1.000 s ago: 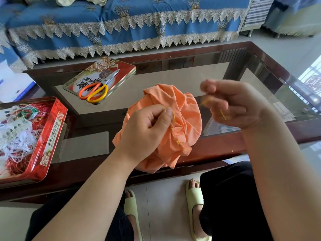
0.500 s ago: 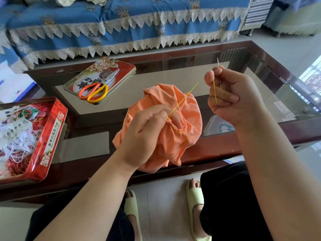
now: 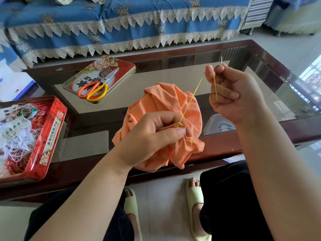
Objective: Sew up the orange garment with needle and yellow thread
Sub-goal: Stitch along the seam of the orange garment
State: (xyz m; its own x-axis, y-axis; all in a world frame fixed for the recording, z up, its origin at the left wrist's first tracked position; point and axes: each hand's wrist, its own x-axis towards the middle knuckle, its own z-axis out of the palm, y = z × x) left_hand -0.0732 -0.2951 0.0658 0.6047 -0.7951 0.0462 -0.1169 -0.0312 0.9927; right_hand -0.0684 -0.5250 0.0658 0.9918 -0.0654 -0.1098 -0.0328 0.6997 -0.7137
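The bunched orange garment (image 3: 166, 103) hangs over the near edge of the glass table, and my left hand (image 3: 152, 134) grips it, thumb pressed on the fabric beside a small yellow stitch. From that stitch a taut yellow thread (image 3: 192, 99) runs up and right to my right hand (image 3: 231, 94). My right hand pinches the needle (image 3: 221, 60), whose tip pokes up above the fingers, and a loose thread end hangs across its curled fingers. More yellow stitches show on the seam below my left thumb.
Orange-and-yellow scissors (image 3: 93, 90) lie on a red tin lid (image 3: 121, 66) at the table's far left. An open red tin (image 3: 53, 129) full of tangled threads sits at the left. The glass table's wooden rim (image 3: 260, 141) runs under my hands; a blue sofa stands behind.
My right hand rose from beside the garment, up and to the right, drawing the yellow thread out taut. My left hand kept its grip on the fabric.
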